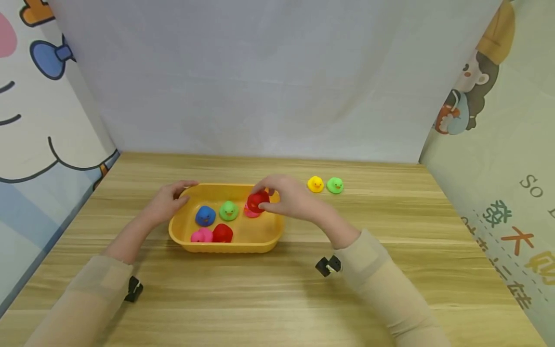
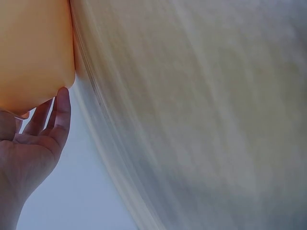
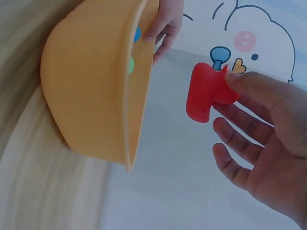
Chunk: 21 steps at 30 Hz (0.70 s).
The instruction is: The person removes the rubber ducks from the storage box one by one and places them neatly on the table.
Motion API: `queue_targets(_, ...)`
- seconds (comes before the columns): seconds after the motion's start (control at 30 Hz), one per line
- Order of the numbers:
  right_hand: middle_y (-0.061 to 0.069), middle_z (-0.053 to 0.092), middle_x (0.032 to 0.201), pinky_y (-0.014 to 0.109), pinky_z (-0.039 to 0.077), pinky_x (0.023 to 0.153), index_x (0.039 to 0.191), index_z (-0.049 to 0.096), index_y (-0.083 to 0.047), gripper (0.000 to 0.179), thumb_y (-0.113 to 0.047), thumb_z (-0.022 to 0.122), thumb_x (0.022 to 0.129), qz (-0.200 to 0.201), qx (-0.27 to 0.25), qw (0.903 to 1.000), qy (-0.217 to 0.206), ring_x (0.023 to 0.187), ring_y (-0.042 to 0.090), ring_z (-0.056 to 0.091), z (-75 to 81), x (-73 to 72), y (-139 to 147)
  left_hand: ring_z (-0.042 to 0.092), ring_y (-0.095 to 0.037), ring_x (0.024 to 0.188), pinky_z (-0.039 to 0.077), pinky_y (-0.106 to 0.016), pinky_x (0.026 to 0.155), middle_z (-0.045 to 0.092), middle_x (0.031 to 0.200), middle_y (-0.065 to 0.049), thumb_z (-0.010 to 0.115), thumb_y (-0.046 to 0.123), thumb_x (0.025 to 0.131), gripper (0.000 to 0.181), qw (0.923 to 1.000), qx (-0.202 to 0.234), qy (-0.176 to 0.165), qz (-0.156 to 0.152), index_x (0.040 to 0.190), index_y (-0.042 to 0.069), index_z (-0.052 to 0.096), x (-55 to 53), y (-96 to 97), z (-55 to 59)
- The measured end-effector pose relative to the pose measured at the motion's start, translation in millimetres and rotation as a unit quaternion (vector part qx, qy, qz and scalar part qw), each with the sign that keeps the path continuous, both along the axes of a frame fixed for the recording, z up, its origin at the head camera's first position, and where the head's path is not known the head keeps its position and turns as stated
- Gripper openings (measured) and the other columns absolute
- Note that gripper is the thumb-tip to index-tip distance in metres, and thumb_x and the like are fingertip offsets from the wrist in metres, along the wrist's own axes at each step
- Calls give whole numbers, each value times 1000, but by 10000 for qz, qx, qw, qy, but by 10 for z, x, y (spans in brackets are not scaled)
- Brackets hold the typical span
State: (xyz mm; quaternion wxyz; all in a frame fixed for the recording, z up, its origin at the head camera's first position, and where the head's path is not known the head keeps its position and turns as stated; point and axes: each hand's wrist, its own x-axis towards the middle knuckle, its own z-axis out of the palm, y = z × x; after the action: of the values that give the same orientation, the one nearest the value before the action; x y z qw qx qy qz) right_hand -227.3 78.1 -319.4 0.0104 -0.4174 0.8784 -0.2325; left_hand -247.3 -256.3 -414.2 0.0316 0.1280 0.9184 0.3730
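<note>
Pinching fingers (image 3: 244, 120); smooth, rounded red toy (image 3: 205, 88)

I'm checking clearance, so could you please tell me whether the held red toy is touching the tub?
Apart: the right wrist view plainly shows pale backdrop between the red toy and the tub.

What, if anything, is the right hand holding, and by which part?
The right hand pinches a red toy duck by its upper part, apparently the head.

Bench (image 1: 243, 299) in front of tub (image 1: 230, 247) gives passing rm, but L hand (image 1: 166, 202) blocks tub's L end, R hand (image 1: 288, 195) its R.
</note>
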Motion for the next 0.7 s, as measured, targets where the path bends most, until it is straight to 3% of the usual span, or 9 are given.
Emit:
queue_targets(0.17, 0, 67, 105, 27, 47, 80, 107, 68, -9, 24, -12, 71, 83, -90, -285, 9995, -40, 89, 16, 57, 137, 10, 106, 47, -25, 78, 42, -24, 65, 54, 121, -23, 49, 3, 95, 40, 10000, -1, 18, -16, 135, 4, 49, 8, 2, 19)
queue_targets(0.47, -1, 67, 103, 31, 46, 80, 107, 68, -10, 25, -11, 72, 82, -120, -526, 9984, 176, 89, 17, 56, 282, 19, 299, 39, -19, 65, 39, -24, 60, 54, 102, -19, 48, 2, 95, 41, 10000, 24, -67, 9, 136, 3, 48, 35, 14, 53)
queue_targets(0.7, 2, 66, 104, 35, 48, 78, 108, 67, -8, 27, -7, 72, 81, -113, -718, 9969, 313, 89, 17, 54, 404, 38, 486, 43, -20, 70, 40, -22, 61, 54, 113, -22, 49, 3, 95, 40, 10000, 47, -6, 1, 135, 3, 49, 41, 26, 57)
